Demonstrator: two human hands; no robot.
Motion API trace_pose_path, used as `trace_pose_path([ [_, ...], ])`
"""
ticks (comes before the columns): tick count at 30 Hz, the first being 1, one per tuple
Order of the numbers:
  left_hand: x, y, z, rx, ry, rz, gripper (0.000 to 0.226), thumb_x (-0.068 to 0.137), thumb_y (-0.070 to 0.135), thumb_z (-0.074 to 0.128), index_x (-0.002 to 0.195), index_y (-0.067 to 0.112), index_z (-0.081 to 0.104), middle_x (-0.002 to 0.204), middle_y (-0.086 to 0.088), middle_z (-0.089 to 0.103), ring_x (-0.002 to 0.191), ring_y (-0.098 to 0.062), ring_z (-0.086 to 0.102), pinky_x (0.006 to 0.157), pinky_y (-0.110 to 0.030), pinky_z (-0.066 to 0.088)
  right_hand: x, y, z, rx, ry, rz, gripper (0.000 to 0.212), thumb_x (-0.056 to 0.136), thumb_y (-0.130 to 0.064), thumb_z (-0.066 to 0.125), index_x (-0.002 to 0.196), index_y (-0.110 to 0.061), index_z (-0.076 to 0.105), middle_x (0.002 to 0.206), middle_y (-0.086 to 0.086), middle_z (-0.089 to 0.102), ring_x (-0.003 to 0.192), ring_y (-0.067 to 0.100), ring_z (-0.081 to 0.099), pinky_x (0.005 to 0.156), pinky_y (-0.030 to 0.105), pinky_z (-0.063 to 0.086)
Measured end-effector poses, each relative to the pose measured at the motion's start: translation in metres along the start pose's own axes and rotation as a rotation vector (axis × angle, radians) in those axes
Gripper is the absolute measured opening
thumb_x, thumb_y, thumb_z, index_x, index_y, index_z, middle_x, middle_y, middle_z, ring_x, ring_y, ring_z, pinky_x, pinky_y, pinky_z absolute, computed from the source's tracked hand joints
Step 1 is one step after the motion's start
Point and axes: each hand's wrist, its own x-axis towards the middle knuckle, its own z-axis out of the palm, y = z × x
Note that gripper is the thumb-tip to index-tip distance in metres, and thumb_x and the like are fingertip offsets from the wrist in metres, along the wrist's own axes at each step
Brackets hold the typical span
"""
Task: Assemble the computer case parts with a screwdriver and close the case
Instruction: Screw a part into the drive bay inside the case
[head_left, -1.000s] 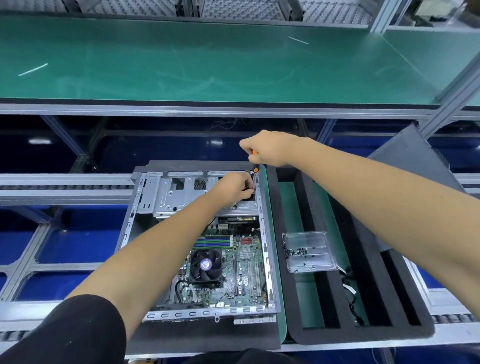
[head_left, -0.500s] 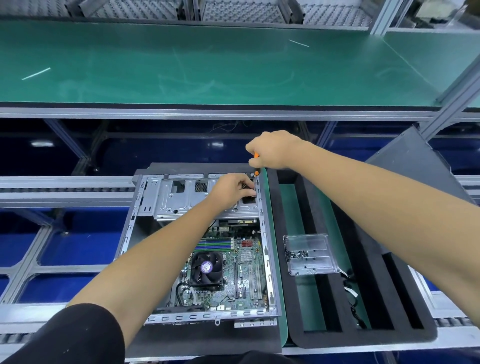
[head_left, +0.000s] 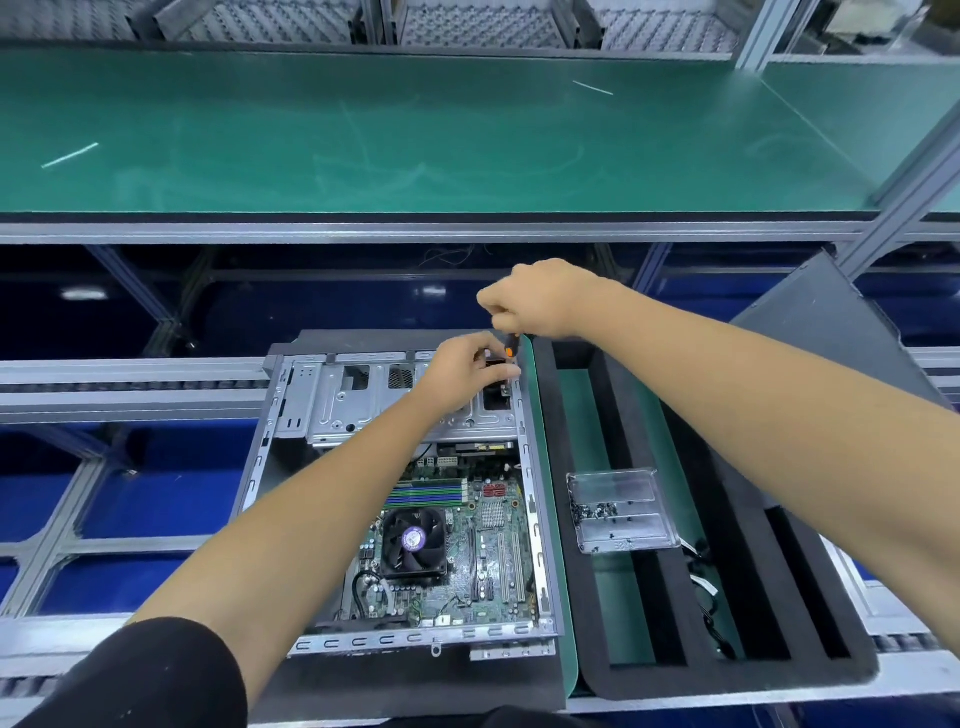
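From the head view, the open computer case (head_left: 415, 499) lies flat on the conveyor with its motherboard (head_left: 457, 545) and CPU fan (head_left: 414, 540) exposed, so the side panel (head_left: 826, 332), leaning at the far right, is not yet fitted. The right hand (head_left: 535, 299) is curled tightly round the handle of the screwdriver (head_left: 510, 347), which stands nearly upright over the case's far right corner, only its black and orange lower part showing beneath the fist. The left hand (head_left: 462, 366) rests on the silver drive bracket (head_left: 384, 400), its fingers bent and pinched close to the tool's tip; whether they hold a screw or only steady the shaft is hidden by the fingers themselves. Compared with half a second ago, both hands sit at the same corner and the right fist has shifted only slightly above the tool, which suggests a screw is being turned in rather than a new one fetched. Just right of the case, a clear screw tray (head_left: 618, 512) with small dark screws lies on the black foam insert (head_left: 727, 597), within easy reach. In my judgement the bracket fastening is under way, and closing the case remains well ahead.
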Motion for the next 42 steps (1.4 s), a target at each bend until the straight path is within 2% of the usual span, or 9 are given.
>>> trace_pose_path([
  [5, 0.003, 0.005, 0.005, -0.044, 0.049, -0.027, 0.019, 0.086, 0.022, 0.081, 0.075, 0.023, 0.065, 0.073, 0.014, 0.066, 0.064, 0.005, 0.054, 0.062, -0.011, 0.039, -0.004, 0.004, 0.006, 0.108, -0.028, -0.028, 0.022, 0.095, -0.032, 0.057, 0.104, -0.022, 0.041, 0.091, -0.004, 0.048, 0.064, 0.022, 0.049, 0.053, 0.034, 0.029],
  [7, 0.003, 0.005, 0.004, -0.022, 0.023, -0.022, 0.011, 0.088, 0.022, 0.078, 0.084, 0.015, 0.07, 0.085, 0.002, 0.071, 0.074, -0.005, 0.06, 0.069, -0.021, 0.045, -0.007, 0.006, 0.002, 0.112, -0.061, -0.125, 0.029, 0.088, -0.012, 0.063, 0.105, -0.022, 0.042, 0.101, -0.002, 0.04, 0.063, 0.022, 0.047, 0.052, 0.034, 0.029],
  [9, 0.001, 0.006, 0.001, -0.031, -0.014, -0.013, 0.008, 0.091, 0.023, 0.076, 0.088, 0.017, 0.07, 0.082, 0.013, 0.067, 0.07, 0.004, 0.058, 0.066, -0.016, 0.041, -0.007, 0.006, -0.002, 0.065, -0.05, -0.156, 0.029, 0.083, 0.002, 0.058, 0.097, -0.02, 0.045, 0.097, -0.002, 0.041, 0.068, 0.024, 0.048, 0.053, 0.035, 0.032],
  [15, -0.02, -0.002, -0.005, -0.122, -0.112, -0.191, 0.016, 0.099, 0.039, 0.052, 0.107, 0.026, 0.058, 0.082, 0.004, 0.054, 0.067, -0.008, 0.047, 0.064, -0.025, 0.039, -0.005, 0.009, 0.0, -0.041, -0.039, -0.041, 0.012, 0.098, -0.031, 0.049, 0.092, -0.02, 0.047, 0.075, -0.002, 0.053, 0.066, 0.022, 0.05, 0.054, 0.033, 0.029],
  [18, -0.032, -0.01, -0.004, -0.088, -0.153, -0.227, 0.018, 0.101, 0.015, 0.034, 0.103, 0.017, 0.052, 0.079, -0.003, 0.057, 0.07, -0.016, 0.049, 0.067, -0.032, 0.04, -0.006, 0.012, 0.012, 0.085, -0.07, -0.006, 0.004, 0.098, -0.023, 0.045, 0.096, -0.022, 0.042, 0.086, -0.002, 0.051, 0.07, 0.025, 0.05, 0.056, 0.035, 0.029],
  [22, -0.036, -0.012, -0.004, -0.096, -0.163, -0.206, 0.026, 0.101, -0.006, 0.028, 0.112, 0.001, 0.051, 0.092, -0.009, 0.064, 0.076, -0.018, 0.054, 0.067, -0.018, 0.044, -0.009, 0.012, 0.017, 0.336, -0.064, -0.014, 0.029, 0.087, 0.003, 0.039, 0.094, -0.025, 0.04, 0.098, -0.002, 0.039, 0.067, 0.026, 0.043, 0.058, 0.037, 0.034],
  [31, -0.044, -0.004, 0.002, -0.271, -0.056, -0.14, 0.029, 0.095, -0.008, 0.054, 0.101, 0.018, 0.044, 0.089, -0.013, 0.06, 0.075, -0.033, 0.068, 0.062, -0.032, 0.055, -0.007, 0.008, 0.018, 0.121, 0.036, 0.029, 0.017, 0.096, -0.025, 0.049, 0.082, -0.023, 0.04, 0.072, -0.003, 0.052, 0.062, 0.015, 0.043, 0.054, 0.033, 0.027],
  [37, -0.05, -0.006, 0.01, -0.033, -0.012, -0.009, 0.032, 0.085, 0.016, 0.079, 0.107, 0.029, 0.06, 0.082, 0.016, 0.073, 0.075, -0.002, 0.067, 0.069, -0.023, 0.053, -0.011, 0.006, 0.023, 0.494, 0.01, -0.022, 0.031, 0.084, 0.002, 0.055, 0.091, -0.025, 0.04, 0.098, 0.0, 0.044, 0.071, 0.022, 0.045, 0.061, 0.039, 0.038],
  [42, -0.051, -0.006, 0.011, -0.046, -0.053, -0.003, 0.037, 0.087, 0.014, 0.078, 0.115, 0.026, 0.059, 0.091, 0.01, 0.072, 0.08, -0.004, 0.067, 0.075, -0.019, 0.052, -0.007, 0.002, 0.016, 0.341, 0.061, -0.077, 0.021, 0.085, -0.009, 0.058, 0.094, -0.022, 0.044, 0.085, -0.005, 0.052, 0.07, 0.013, 0.046, 0.057, 0.034, 0.033],
])
